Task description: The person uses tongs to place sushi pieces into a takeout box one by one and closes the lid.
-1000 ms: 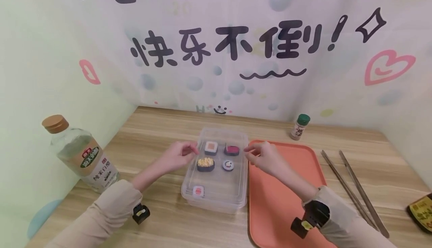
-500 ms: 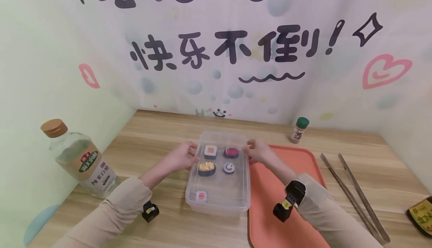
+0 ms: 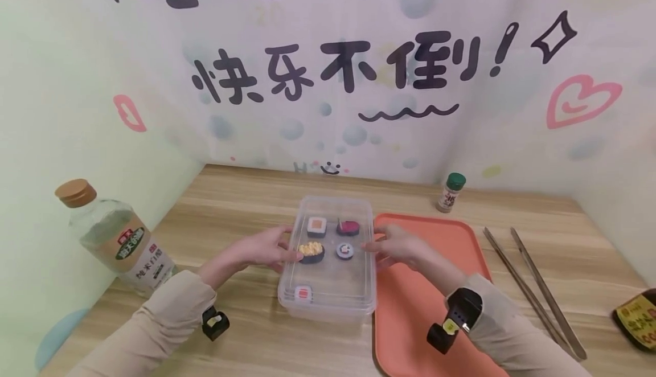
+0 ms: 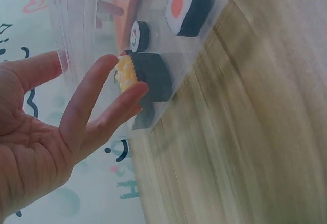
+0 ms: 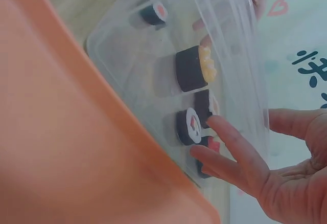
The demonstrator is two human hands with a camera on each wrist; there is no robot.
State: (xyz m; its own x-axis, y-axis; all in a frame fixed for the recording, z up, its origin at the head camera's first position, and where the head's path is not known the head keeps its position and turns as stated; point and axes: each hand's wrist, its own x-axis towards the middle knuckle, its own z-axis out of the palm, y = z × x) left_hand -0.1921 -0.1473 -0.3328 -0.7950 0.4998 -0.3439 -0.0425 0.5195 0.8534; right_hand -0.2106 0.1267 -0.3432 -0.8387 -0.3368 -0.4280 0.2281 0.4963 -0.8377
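A clear plastic food container (image 3: 333, 287) with its lid on stands on the wooden table, several sushi pieces showing through. Among them are a yellow-topped sushi (image 3: 311, 250), a square roll with an orange centre (image 3: 316, 226) and a red-topped sushi (image 3: 348, 228). My left hand (image 3: 263, 246) is at the container's left side, thumb over the lid's edge, fingers extended along the wall in the left wrist view. Opposite it, my right hand (image 3: 402, 246) has its thumb at the lid's edge. In the right wrist view its spread fingers (image 5: 230, 137) lie along the wall.
An orange tray (image 3: 425, 320) lies right beside the container. Metal tongs (image 3: 538, 291) lie farther right. A green-capped shaker (image 3: 451, 193) stands behind the tray, a large vinegar bottle (image 3: 120, 240) at left. A dark bottle (image 3: 638, 320) shows at the right edge.
Both hands have come down from beside the lid's far part towards the middle of the container's sides, thumbs now at the lid's edges. The container has shifted only slightly.
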